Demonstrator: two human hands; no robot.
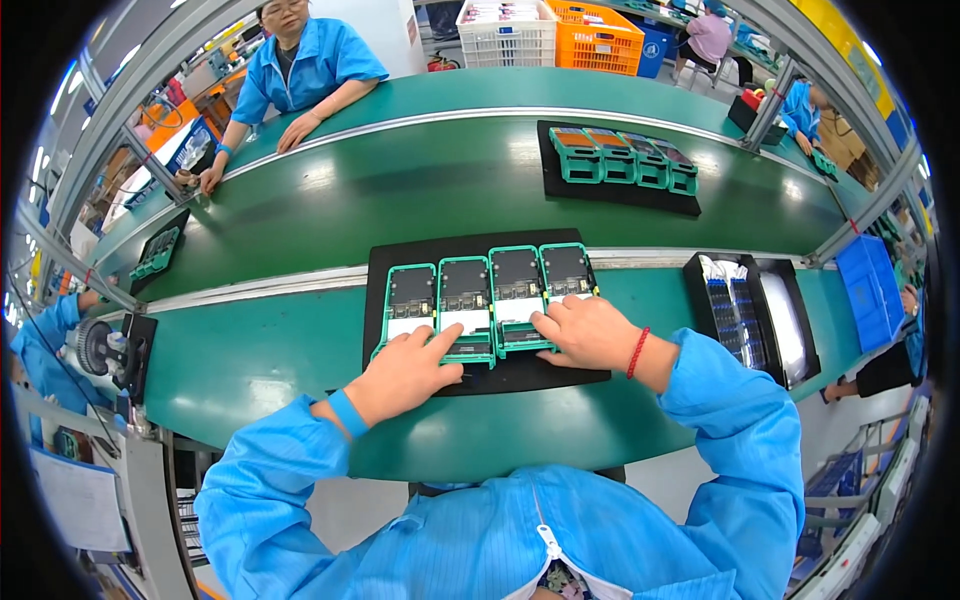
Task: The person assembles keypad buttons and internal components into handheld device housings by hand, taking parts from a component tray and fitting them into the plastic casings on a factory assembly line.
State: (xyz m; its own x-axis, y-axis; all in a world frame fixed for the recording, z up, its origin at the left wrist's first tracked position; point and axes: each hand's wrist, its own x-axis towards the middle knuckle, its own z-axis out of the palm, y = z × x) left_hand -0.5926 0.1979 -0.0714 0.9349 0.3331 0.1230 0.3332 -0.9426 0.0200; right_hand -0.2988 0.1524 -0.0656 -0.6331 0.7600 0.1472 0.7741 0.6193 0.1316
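Observation:
Several green frames [490, 345] stand side by side on a black mat [500, 383] in front of me. Each bears a flat electronic unit [515, 270] with a dark upper part, a strip of small parts and a white section. My left hand [405, 375] lies over the near ends of the two left frames, its fingers apart and touching them. At the right-hand frames, my right hand [590, 335] has its fingers on top and its thumb at the near edge, closed on the frame's end. The fingers partly cover the near ends.
A black tray [740, 315] with white and dark-blue strips lies right, beside a blue bin [872, 290]. On the belt [400, 190] beyond, another black mat [620, 190] carries similar green frames. A co-worker [300, 75] leans at the far side. A motor-like machine [105, 350] stands left.

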